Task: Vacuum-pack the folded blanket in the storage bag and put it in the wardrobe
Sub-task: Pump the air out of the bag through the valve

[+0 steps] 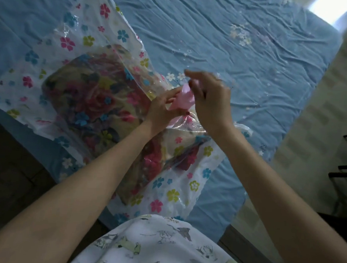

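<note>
Bag: our flowered bag [76, 52] holds the blanket [90, 98], frame centre-left.
Left hand [161, 110]: we pinch the pink valve [183, 98].
Right hand [208, 99]: fingers curled on the valve's top.

One storage bag [104, 47], one blanket [94, 95], two hands.

Left hand [161, 108] pinching; right hand [208, 99] raised, curled

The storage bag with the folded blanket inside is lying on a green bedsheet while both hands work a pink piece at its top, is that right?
Not quite: the bedsheet is blue, not green, as the head view shows. The rest holds: the storage bag with the folded blanket inside lies on it, and the left hand and right hand work the pink piece.
</note>
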